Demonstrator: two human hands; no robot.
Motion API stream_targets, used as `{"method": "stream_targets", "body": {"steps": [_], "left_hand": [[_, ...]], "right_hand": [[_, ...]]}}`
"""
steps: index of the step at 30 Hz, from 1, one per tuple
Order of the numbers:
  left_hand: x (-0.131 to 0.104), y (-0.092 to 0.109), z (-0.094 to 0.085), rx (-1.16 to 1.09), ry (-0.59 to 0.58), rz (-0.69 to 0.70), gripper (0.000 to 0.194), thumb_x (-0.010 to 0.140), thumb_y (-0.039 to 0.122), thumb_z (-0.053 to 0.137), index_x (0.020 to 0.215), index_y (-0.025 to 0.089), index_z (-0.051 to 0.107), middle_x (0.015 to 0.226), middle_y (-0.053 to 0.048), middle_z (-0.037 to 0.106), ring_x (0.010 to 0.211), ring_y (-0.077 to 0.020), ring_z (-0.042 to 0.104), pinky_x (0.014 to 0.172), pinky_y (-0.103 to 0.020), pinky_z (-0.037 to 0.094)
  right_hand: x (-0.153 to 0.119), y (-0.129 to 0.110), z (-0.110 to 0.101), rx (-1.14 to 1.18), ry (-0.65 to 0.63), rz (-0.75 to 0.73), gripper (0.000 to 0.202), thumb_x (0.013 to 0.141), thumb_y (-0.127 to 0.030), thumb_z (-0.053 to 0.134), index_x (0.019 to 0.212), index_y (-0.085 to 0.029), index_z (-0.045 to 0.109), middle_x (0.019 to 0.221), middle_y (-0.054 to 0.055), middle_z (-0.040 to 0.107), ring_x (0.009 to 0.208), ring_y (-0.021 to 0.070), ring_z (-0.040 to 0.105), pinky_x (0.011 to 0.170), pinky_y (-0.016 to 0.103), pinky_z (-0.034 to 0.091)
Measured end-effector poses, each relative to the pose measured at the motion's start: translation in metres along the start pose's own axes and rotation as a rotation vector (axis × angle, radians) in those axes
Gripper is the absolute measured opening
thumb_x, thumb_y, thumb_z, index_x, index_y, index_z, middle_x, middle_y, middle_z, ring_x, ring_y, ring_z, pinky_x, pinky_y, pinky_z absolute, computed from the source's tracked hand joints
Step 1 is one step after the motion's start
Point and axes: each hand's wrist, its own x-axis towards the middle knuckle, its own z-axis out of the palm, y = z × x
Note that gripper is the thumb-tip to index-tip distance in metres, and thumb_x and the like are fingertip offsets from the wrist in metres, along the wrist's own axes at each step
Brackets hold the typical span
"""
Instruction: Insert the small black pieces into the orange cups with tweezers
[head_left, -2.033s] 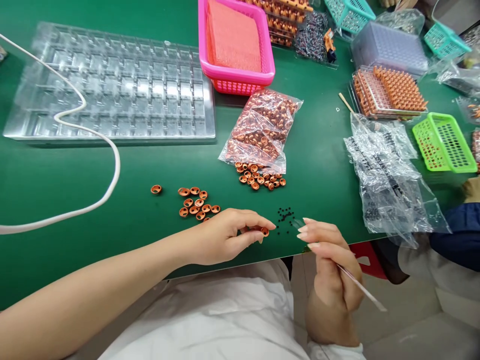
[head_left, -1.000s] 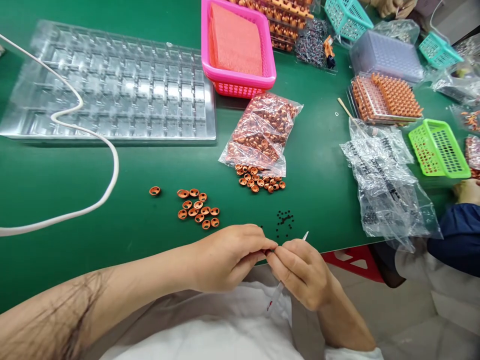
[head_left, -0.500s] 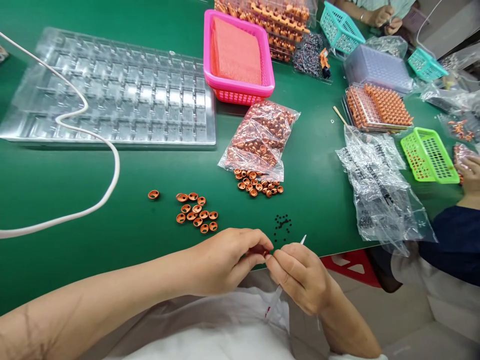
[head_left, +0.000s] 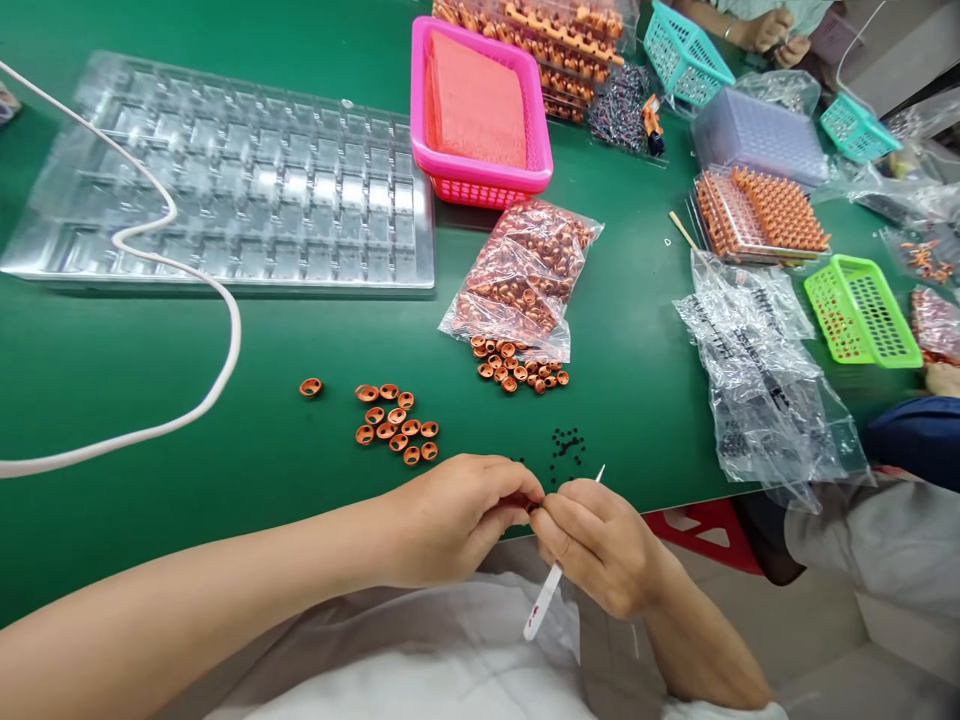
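Near the table's front edge, my left hand (head_left: 469, 515) pinches a small copper-coloured piece (head_left: 533, 507), mostly hidden by the fingers. My right hand (head_left: 596, 545) meets it there, fingertips closed at the same piece, with a white pointed tool (head_left: 543, 603) held across the palm. The tool's tip sticks out above the knuckles. Just beyond my hands lie tiny black dots (head_left: 568, 443). Several copper-coloured cups (head_left: 397, 415) sit to the left, one cup (head_left: 310, 387) apart from them. More cups (head_left: 510, 368) lie at the mouth of a clear bag (head_left: 525, 270) full of them.
A clear moulded tray (head_left: 225, 180) lies at the back left, crossed by a white cable (head_left: 232, 340). Behind the bag stands a pink basket (head_left: 544, 120). Crumpled plastic bags (head_left: 757, 370) and a green basket (head_left: 862, 310) are at the right. Other people's hands (head_left: 772, 32) show at the top right.
The white tool has tilted in my right hand, and its handle shows more clearly. Both hands stay together at the small piece. At the right edge, another person's hand has moved down.
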Motion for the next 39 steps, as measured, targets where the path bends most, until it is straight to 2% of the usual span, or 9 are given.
{"method": "stream_targets", "body": {"steps": [3,6,11,15,19,24,29,39], "left_hand": [[0.001,0.0,-0.001,-0.015,-0.011,-0.015,0.019,0.099,0.016,0.049,0.103,0.016,0.068,0.086,-0.004,0.073,0.072,-0.014,0.063,0.068,-0.022,0.05],[0.004,0.002,-0.005,-0.044,-0.031,-0.08,0.018,0.098,0.015,0.051,0.102,0.017,0.068,0.086,-0.003,0.073,0.072,-0.0138,0.063,0.068,-0.023,0.049],[0.009,0.008,-0.012,-0.292,-0.108,-0.26,0.015,0.1,0.023,0.053,0.102,0.016,0.066,0.088,-0.003,0.071,0.076,-0.0141,0.064,0.071,-0.023,0.053],[0.01,0.008,-0.013,-0.381,-0.11,-0.311,0.016,0.1,0.025,0.054,0.103,0.015,0.067,0.088,-0.003,0.07,0.079,-0.0144,0.065,0.074,-0.024,0.054],[0.009,0.007,-0.012,-0.356,-0.101,-0.277,0.016,0.1,0.024,0.054,0.103,0.015,0.067,0.087,-0.003,0.07,0.077,-0.0136,0.063,0.073,-0.023,0.053],[0.008,0.009,-0.011,-0.237,-0.085,-0.228,0.017,0.1,0.02,0.053,0.103,0.015,0.069,0.088,-0.003,0.072,0.077,-0.0134,0.064,0.072,-0.022,0.052],[0.006,0.008,-0.009,-0.121,-0.053,-0.15,0.018,0.1,0.018,0.052,0.102,0.016,0.07,0.086,-0.003,0.073,0.074,-0.013,0.063,0.068,-0.022,0.05],[0.004,0.003,-0.003,-0.09,-0.023,-0.065,0.019,0.1,0.018,0.052,0.103,0.016,0.071,0.086,-0.003,0.073,0.072,-0.0126,0.064,0.067,-0.021,0.049]], "right_hand": [[0.001,0.001,0.0,0.042,-0.039,0.041,0.021,0.094,-0.003,0.052,0.109,-0.01,0.065,0.079,0.006,0.064,0.069,0.0175,0.05,0.056,0.033,0.045],[-0.002,0.001,0.003,0.095,-0.007,0.097,0.022,0.095,-0.005,0.053,0.114,-0.011,0.063,0.082,0.007,0.067,0.07,0.018,0.055,0.059,0.033,0.049],[-0.011,-0.002,0.008,0.196,0.139,0.264,0.026,0.094,-0.005,0.062,0.118,-0.014,0.063,0.087,0.006,0.07,0.074,0.0155,0.06,0.066,0.029,0.054],[-0.014,-0.006,0.007,0.214,0.228,0.318,0.033,0.09,-0.002,0.067,0.12,-0.015,0.064,0.086,0.005,0.071,0.072,0.0143,0.062,0.065,0.027,0.055],[-0.017,-0.007,0.008,0.205,0.187,0.311,0.031,0.091,-0.002,0.067,0.119,-0.014,0.064,0.087,0.005,0.071,0.075,0.0147,0.063,0.068,0.029,0.056],[-0.018,-0.006,0.009,0.187,0.093,0.243,0.036,0.094,-0.005,0.061,0.129,-0.013,0.061,0.092,0.008,0.073,0.08,0.0172,0.065,0.071,0.032,0.058],[-0.017,-0.006,0.007,0.137,0.045,0.194,0.041,0.094,-0.006,0.058,0.134,-0.009,0.059,0.097,0.01,0.073,0.08,0.0199,0.064,0.067,0.035,0.056],[-0.024,-0.006,0.012,0.03,0.061,0.063,0.03,0.091,-0.003,0.059,0.12,-0.005,0.068,0.099,0.013,0.07,0.083,0.021,0.064,0.063,0.035,0.055]]}}
